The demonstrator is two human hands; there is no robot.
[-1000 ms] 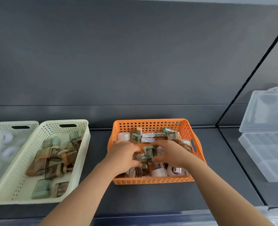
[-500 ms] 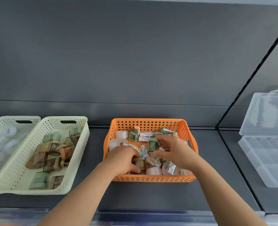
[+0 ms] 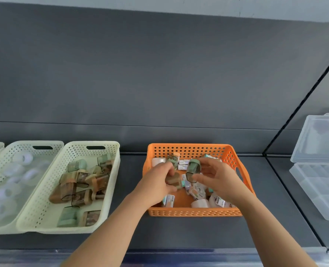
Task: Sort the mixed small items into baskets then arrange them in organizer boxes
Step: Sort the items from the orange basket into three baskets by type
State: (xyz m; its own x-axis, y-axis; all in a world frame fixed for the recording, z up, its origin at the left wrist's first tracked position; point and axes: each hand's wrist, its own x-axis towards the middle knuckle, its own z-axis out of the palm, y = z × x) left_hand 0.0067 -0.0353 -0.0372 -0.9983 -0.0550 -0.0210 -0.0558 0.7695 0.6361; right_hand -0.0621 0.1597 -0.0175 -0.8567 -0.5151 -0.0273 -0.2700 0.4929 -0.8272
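Reaching into the orange basket (image 3: pixel 196 212) on a dark shelf (image 3: pixel 129 236), a person has both bare hands among mixed small items. The left hand (image 3: pixel 154 185) curls its fingers round a tan item (image 3: pixel 174 181), held just above the clutter near the basket's middle. The right hand (image 3: pixel 220 180) pinches a green item (image 3: pixel 193 168) between thumb and forefinger, its other fingers loosely spread; the piece tilts, green cap uppermost, over the basket's back half. Below the hands lie white rolls (image 3: pixel 200 203) and small labelled boxes (image 3: pixel 183 163), scattered over the basket floor. To the left, apart from the orange basket, a cream basket (image 3: pixel 44 218) holds a heap of tan and green pieces like those in hand. Just beside it, on its left, a second cream basket (image 3: pixel 15 149) holds pale rings (image 3: pixel 23 158), blurred toward the frame's edge. At far right, well apart from the hands, an organizer box (image 3: pixel 317 191) of clear plastic sits on the shelf with its lid (image 3: pixel 321 139) raised and its compartments showing.
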